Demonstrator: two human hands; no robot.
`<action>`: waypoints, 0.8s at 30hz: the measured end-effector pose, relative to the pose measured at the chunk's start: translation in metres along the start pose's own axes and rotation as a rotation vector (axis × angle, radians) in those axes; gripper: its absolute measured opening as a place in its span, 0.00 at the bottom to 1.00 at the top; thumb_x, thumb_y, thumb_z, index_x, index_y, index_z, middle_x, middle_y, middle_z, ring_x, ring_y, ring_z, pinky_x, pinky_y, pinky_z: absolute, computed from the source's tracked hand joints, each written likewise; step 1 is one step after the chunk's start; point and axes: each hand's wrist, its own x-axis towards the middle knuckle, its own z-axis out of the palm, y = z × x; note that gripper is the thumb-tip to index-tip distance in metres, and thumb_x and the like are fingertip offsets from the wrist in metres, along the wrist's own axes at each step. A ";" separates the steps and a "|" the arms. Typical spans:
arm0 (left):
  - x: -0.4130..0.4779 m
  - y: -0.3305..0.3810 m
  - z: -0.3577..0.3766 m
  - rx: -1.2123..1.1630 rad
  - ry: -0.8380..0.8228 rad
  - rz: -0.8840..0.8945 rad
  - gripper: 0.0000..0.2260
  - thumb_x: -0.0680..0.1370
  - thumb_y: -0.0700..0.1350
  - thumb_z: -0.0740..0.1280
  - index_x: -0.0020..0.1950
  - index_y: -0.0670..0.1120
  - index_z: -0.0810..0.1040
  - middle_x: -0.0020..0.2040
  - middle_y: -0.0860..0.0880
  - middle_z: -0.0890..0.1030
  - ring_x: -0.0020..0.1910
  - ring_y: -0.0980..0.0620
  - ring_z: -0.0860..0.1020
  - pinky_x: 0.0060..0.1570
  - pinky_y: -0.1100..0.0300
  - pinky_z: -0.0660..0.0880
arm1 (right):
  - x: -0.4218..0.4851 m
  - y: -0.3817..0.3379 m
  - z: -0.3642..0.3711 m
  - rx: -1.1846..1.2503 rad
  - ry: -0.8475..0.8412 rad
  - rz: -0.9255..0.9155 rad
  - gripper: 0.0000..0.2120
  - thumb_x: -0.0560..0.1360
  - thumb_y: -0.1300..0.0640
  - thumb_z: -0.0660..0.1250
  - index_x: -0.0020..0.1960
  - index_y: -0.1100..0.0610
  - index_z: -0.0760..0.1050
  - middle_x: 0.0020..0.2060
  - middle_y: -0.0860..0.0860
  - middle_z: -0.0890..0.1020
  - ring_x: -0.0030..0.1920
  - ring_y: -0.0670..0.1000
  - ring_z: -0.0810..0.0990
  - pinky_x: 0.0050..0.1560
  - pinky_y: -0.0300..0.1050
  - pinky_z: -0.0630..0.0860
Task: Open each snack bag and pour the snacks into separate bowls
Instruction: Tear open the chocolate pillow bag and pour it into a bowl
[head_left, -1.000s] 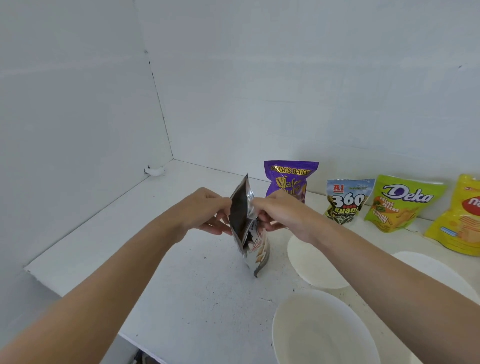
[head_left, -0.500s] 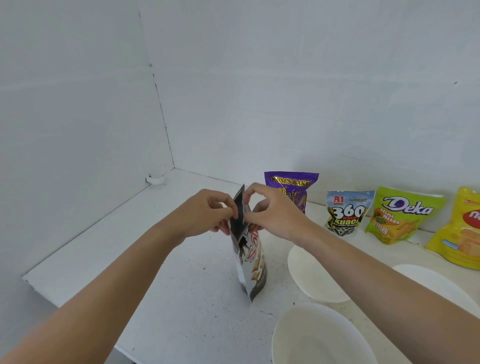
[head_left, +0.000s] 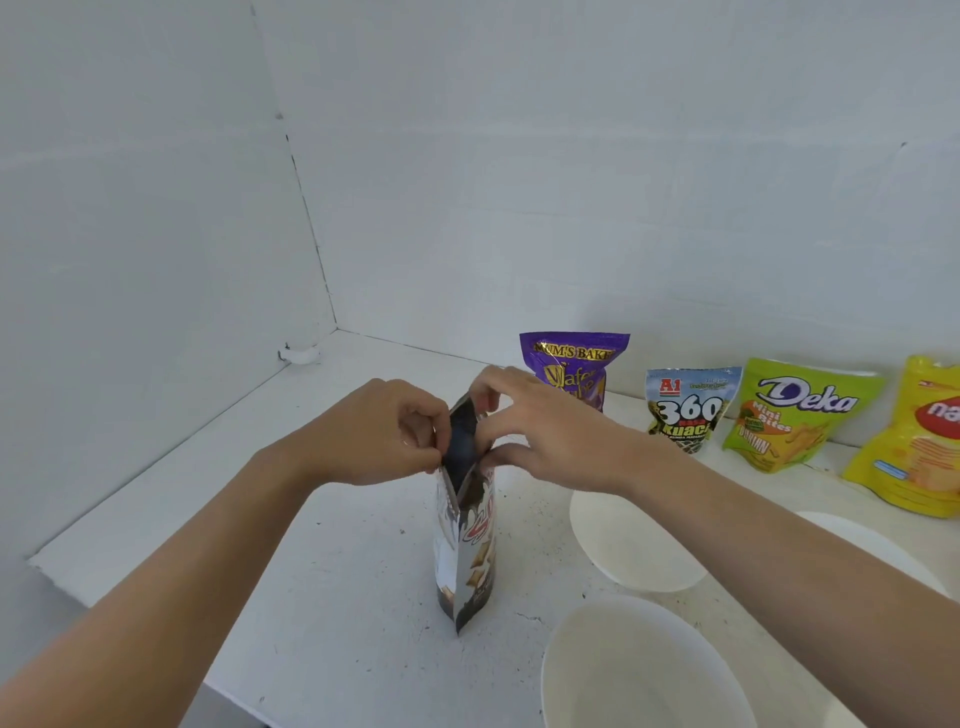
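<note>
My left hand pinches the left lip of the snack bag, which stands upright on the desk right under both hands, long axis vertical, mouth spread open. My right hand pinches the opposite lip, I think between thumb and fingertips. The nearest bowl sits low to the right, closer to my right hand, so I'd tip the bag that way.

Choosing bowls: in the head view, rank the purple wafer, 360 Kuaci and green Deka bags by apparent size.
Largest: green Deka bag.
Then purple wafer bag and 360 Kuaci bag: unsure, since the right hand hides the purple bag's lower part.
</note>
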 end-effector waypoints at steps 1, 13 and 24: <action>0.000 -0.003 0.000 0.028 0.031 0.013 0.04 0.67 0.46 0.68 0.38 0.52 0.82 0.34 0.56 0.83 0.39 0.53 0.82 0.49 0.46 0.81 | -0.001 0.003 0.000 -0.006 0.019 -0.016 0.02 0.77 0.53 0.71 0.46 0.50 0.82 0.58 0.45 0.70 0.59 0.47 0.69 0.57 0.52 0.74; 0.004 -0.052 0.010 -0.013 0.323 -0.095 0.07 0.74 0.42 0.70 0.39 0.52 0.79 0.39 0.61 0.83 0.39 0.58 0.84 0.44 0.53 0.79 | -0.014 0.002 0.004 -0.046 0.167 0.124 0.09 0.76 0.47 0.69 0.51 0.51 0.79 0.47 0.39 0.76 0.61 0.45 0.68 0.62 0.57 0.70; -0.007 -0.067 0.005 -0.041 0.205 0.115 0.15 0.69 0.61 0.77 0.47 0.53 0.84 0.52 0.60 0.84 0.52 0.59 0.82 0.56 0.52 0.78 | -0.017 -0.001 0.015 0.030 0.094 0.102 0.03 0.77 0.54 0.70 0.47 0.52 0.80 0.48 0.40 0.81 0.69 0.43 0.66 0.66 0.57 0.66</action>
